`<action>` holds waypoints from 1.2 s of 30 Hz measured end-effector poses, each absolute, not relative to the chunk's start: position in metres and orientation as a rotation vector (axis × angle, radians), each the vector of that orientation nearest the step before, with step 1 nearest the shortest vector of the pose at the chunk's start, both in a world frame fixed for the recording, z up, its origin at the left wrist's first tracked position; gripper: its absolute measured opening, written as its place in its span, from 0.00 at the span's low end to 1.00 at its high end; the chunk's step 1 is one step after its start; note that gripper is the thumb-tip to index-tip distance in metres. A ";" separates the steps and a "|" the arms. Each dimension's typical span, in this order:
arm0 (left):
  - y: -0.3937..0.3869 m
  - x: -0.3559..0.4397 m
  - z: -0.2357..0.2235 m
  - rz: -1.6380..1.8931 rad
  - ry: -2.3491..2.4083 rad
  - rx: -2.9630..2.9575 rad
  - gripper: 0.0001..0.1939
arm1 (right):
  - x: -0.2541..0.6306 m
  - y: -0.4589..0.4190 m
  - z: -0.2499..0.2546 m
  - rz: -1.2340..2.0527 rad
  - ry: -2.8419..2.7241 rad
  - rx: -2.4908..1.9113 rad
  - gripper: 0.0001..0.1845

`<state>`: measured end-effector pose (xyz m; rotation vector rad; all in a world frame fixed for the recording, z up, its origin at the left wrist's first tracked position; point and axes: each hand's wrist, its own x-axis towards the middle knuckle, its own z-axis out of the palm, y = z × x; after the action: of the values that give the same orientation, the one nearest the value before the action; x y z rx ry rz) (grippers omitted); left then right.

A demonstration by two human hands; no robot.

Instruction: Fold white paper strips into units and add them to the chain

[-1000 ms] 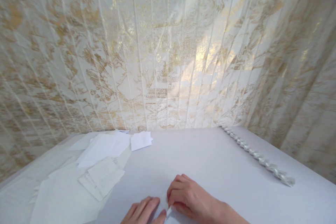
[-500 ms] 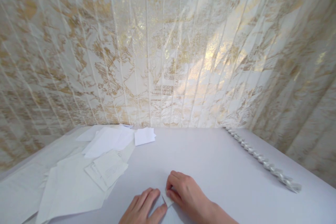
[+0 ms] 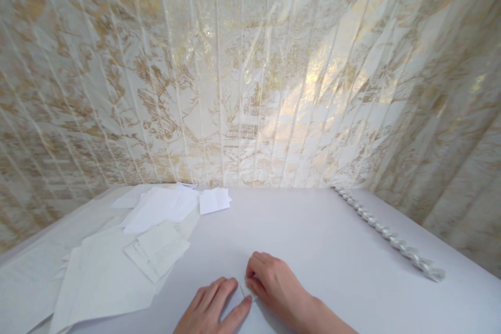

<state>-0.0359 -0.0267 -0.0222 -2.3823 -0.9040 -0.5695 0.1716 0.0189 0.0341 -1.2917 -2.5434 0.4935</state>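
Open bench between papers and right-edge braided strip, small paper pinched by right fingers, touched by wide-set left thumb

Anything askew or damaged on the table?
Nothing looks plainly spilled or damaged. The loose papers on the left of the table look untidy, overlapping at mixed angles. The silvery strip lies slantwise. The small white paper between the left hand and right hand is too covered to judge.

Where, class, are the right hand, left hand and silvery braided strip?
Right hand [image 3: 277, 283], head view: its back.
Left hand [image 3: 207, 310], head view: its back.
Silvery braided strip [image 3: 391, 238], head view: midway along.
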 end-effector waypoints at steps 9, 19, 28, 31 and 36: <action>-0.024 -0.032 -0.043 -0.679 -0.933 -2.389 0.26 | 0.170 0.016 0.031 0.507 -2.514 -1.314 0.10; -0.032 -0.029 -0.020 -0.469 -0.963 -2.484 0.26 | 0.195 0.017 0.036 0.953 -2.360 -1.030 0.28; -0.023 -0.033 -0.065 -0.625 -0.997 -2.439 0.27 | 0.208 0.027 0.035 1.092 -2.285 -1.017 0.36; -0.022 -0.032 -0.074 -0.687 -1.033 -2.353 0.18 | 0.208 0.024 0.038 1.167 -2.261 -1.006 0.37; -0.028 -0.031 -0.053 -0.756 -0.996 -2.355 0.23 | 0.203 0.017 0.040 1.099 -2.276 -1.018 0.33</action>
<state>-0.0314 -0.0275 -0.0527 -2.3553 -0.9964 -0.7560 0.2028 0.0170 0.0399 -1.0177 -2.2756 1.0986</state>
